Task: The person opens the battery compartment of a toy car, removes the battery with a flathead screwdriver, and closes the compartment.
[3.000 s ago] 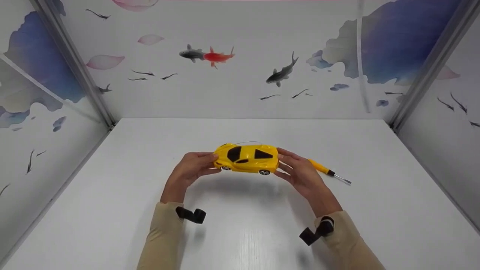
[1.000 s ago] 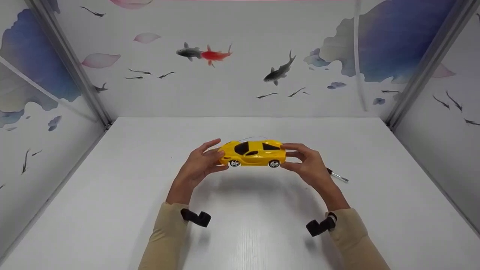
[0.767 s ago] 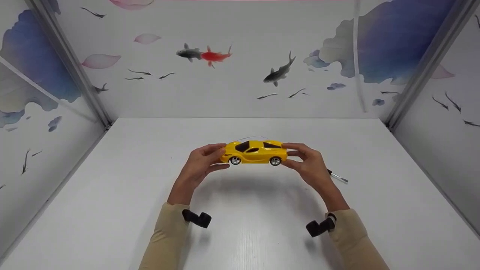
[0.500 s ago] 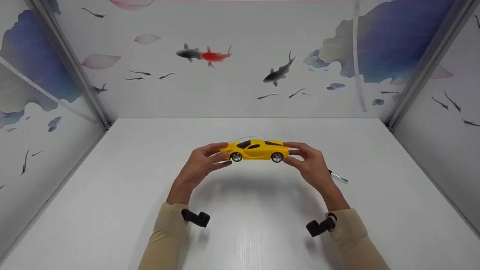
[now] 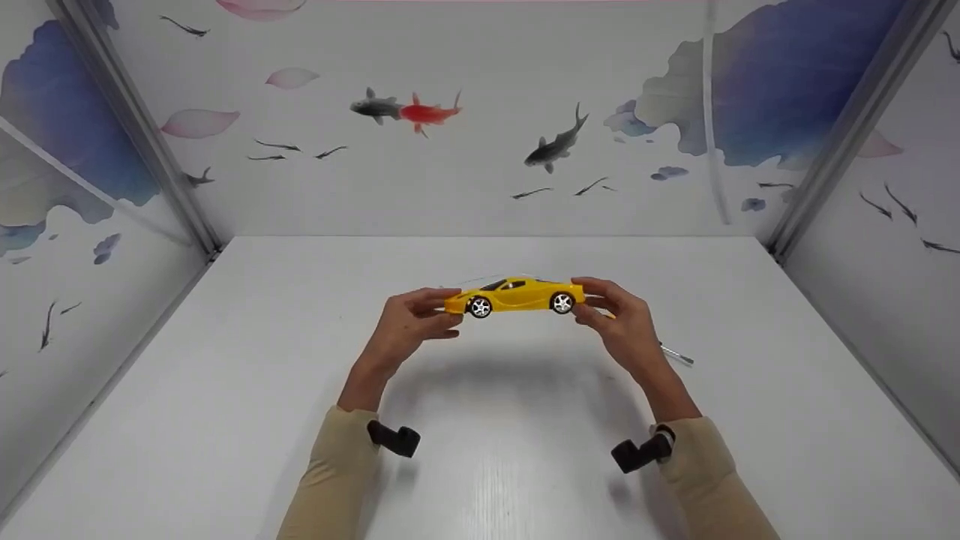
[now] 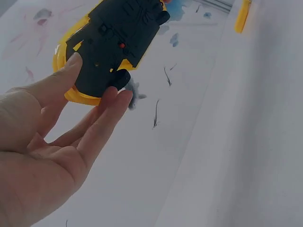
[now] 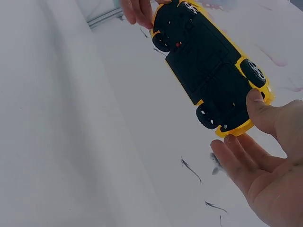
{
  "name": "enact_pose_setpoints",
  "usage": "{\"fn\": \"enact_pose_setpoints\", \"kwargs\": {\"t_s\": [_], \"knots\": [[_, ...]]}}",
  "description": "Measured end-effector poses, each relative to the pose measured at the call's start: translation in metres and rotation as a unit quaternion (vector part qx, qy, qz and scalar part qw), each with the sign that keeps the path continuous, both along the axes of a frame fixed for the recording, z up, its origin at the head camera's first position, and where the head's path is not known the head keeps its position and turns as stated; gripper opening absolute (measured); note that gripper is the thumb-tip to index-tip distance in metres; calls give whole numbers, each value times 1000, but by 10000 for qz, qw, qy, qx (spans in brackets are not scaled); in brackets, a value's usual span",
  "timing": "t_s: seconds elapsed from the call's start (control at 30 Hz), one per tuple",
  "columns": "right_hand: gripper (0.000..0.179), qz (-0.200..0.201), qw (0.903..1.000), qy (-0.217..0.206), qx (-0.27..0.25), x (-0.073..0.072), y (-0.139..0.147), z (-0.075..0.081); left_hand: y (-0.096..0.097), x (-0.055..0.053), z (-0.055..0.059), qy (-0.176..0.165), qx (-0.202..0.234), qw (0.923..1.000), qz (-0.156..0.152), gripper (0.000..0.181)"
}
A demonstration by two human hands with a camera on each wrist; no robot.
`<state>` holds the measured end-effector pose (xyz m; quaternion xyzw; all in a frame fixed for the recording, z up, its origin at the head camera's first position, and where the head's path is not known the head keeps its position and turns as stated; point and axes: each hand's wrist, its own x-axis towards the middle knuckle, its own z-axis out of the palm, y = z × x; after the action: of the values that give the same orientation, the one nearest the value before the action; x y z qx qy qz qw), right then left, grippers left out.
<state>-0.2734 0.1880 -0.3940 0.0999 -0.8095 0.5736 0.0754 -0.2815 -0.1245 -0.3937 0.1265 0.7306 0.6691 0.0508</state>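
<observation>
The left hand [image 5: 401,328] and right hand [image 5: 628,330] pinch opposite ends of a yellow toy car [image 5: 523,295], held between them above the table [image 5: 225,420], long axis running hand to hand; past the right hand lies a half-hidden tool [image 5: 678,355], perhaps a screwdriver.

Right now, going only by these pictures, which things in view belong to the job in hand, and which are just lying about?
In the job:
Yellow toy car, held above the white table
Left grip, at the car's front end
Right grip, at its rear end

Apparently lying about:
Yellow-handled screwdriver, on the table, partly hidden behind the right grip in the head view
</observation>
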Motion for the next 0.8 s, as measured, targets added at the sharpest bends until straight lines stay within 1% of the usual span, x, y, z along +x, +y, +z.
{"fn": "enact_pose_setpoints", "kwargs": {"t_s": [0.13,0.27,0.4,0.5,0.67,0.8], "knots": [[37,-93,10000,3,19,0,-1,0,2,0,-1,7,-85,9999,132,38],[40,-218,9997,-78,-105,0,-2,-2,5,1,-1,8,0,9999,118,38],[47,-374,9981,-338,-348,-1,-2,-3,7,2,0,-161,187,9996,98,42],[48,-452,9963,-497,-535,-1,-1,-4,9,2,0,-318,247,9991,150,44],[47,-449,9961,-540,-539,-1,1,-4,10,3,0,-358,280,9987,240,42],[46,-349,9963,-551,-559,-1,1,-3,10,3,0,-327,327,9983,365,39]]}}
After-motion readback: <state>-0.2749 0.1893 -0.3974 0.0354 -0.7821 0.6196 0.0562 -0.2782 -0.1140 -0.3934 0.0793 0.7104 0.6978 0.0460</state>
